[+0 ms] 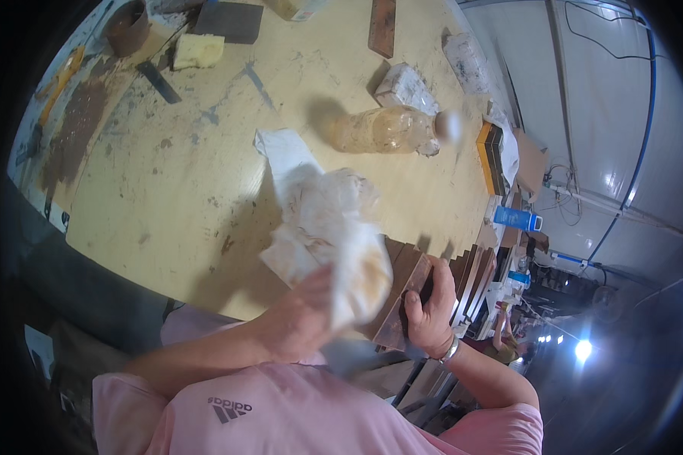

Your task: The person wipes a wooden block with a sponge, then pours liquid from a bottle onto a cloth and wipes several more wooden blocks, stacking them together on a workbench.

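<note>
My left hand (pixel 300 315), blurred by motion, is closed on a crumpled white cloth (pixel 322 208) with brownish stains. Part of the cloth hangs over the hand, and one end trails across the table. Just right of it, my right hand (pixel 432 311) grips a brown wooden piece (pixel 396 303) by its right side, thumb bent over a dark edge. The cloth is close beside the wood; whether they touch I cannot tell. Beyond the cloth is a clear bottle (pixel 383 130) with yellowish contents and a white cap.
A worn yellowish table (pixel 167 174) carries a pale sponge (pixel 199 51), a dark grey block (pixel 229 21), a brown container (pixel 127 29) and a white-smeared block (pixel 404 87). Several wooden pieces (pixel 474 273) stand at the right edge, near a blue bottle (pixel 514 218). Another person (pixel 505 341) is farther right.
</note>
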A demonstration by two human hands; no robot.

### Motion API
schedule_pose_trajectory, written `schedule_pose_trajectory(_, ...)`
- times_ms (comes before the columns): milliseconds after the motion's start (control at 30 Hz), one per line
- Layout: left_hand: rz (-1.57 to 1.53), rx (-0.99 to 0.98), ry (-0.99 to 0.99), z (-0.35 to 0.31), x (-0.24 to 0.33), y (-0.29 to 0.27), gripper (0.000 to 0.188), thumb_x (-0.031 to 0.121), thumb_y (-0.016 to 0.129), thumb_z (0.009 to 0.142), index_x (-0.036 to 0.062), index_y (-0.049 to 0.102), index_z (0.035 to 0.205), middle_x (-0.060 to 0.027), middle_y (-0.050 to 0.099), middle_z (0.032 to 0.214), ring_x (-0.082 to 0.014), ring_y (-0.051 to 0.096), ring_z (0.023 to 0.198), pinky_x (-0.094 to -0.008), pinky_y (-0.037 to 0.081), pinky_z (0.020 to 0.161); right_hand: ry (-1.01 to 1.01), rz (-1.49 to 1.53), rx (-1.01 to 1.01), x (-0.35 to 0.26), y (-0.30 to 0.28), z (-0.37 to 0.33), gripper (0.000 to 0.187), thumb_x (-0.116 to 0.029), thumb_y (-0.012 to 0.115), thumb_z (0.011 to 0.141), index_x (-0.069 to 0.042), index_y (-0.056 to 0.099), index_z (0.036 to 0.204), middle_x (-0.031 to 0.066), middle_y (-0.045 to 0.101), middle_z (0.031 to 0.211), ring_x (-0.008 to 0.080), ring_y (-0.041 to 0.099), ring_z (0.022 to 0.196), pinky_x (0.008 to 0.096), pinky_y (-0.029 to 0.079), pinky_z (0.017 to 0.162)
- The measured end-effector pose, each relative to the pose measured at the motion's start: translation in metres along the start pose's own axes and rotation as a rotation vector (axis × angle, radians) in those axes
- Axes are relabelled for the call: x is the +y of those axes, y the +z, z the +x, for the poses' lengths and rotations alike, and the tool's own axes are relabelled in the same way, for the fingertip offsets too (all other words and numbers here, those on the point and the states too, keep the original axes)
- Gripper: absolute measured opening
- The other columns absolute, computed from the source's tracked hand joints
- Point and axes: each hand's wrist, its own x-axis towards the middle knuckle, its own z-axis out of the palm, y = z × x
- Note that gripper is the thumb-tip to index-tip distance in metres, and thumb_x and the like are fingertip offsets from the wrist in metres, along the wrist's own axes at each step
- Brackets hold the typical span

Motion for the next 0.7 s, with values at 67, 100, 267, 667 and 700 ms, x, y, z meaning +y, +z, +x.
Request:
schedule_pose_trajectory(67, -0.022, -0.129, -0.091, -0.035, -0.030, 0.017, 0.031, 0.003, 0.061, 0.086, -0.0025, 0.062, 0.117, -0.0197, 0.060, 0.126, -0.0360, 0.056, 0.120, -0.0512, 0.045, 0.101, 0.013, 0.017, -0.009, -0.001, 0.000, -0.001, 0.054, -0.032, 0.065, 0.072, -0.002, 0.053, 0.115, 0.0176, 0.054, 0.098, 0.0372, 0.052, 0.090, 0.0446, 0.041, 0.081)
schedule_pose_trajectory(100, -0.084, -0.103, -0.361, -0.042, -0.034, 0.006, 0.028, 0.002, 0.061, 0.086, -0.0015, 0.065, 0.113, -0.0197, 0.061, 0.124, -0.0355, 0.057, 0.118, -0.0504, 0.045, 0.099, 0.013, 0.009, -0.018, -0.002, -0.001, -0.001, 0.053, -0.031, 0.064, 0.072, -0.002, 0.053, 0.115, 0.0177, 0.054, 0.098, 0.0373, 0.052, 0.090, 0.0447, 0.041, 0.082)
schedule_pose_trajectory(267, 0.194, 0.120, -0.058, -0.015, 0.011, -0.014, 0.027, 0.013, 0.070, 0.079, 0.0032, 0.071, 0.104, -0.0156, 0.065, 0.118, -0.0393, 0.057, 0.115, -0.0523, 0.043, 0.099, 0.000, 0.000, -0.018, -0.001, 0.000, 0.000, 0.049, -0.025, 0.063, 0.073, -0.001, 0.053, 0.114, 0.0186, 0.054, 0.096, 0.0379, 0.053, 0.089, 0.0454, 0.042, 0.081)
schedule_pose_trajectory(667, 0.095, 0.353, -0.146, -0.057, -0.007, 0.026, 0.038, 0.003, 0.070, 0.079, 0.0041, 0.063, 0.116, -0.0164, 0.064, 0.113, -0.0364, 0.063, 0.102, -0.0462, 0.051, 0.090, -0.019, 0.118, 0.027, 0.006, 0.007, -0.005, 0.046, -0.025, 0.062, 0.078, 0.001, 0.053, 0.115, 0.0198, 0.055, 0.093, 0.0368, 0.053, 0.085, 0.0445, 0.043, 0.079)
schedule_pose_trajectory(700, 0.065, 0.290, -0.073, -0.047, 0.000, 0.034, 0.033, 0.007, 0.069, 0.079, 0.0046, 0.064, 0.112, -0.0149, 0.063, 0.113, -0.0350, 0.062, 0.103, -0.0473, 0.049, 0.092, -0.019, 0.109, 0.018, 0.006, 0.007, -0.005, 0.046, -0.026, 0.061, 0.078, 0.001, 0.053, 0.114, 0.0199, 0.055, 0.093, 0.0369, 0.053, 0.085, 0.0442, 0.043, 0.079)
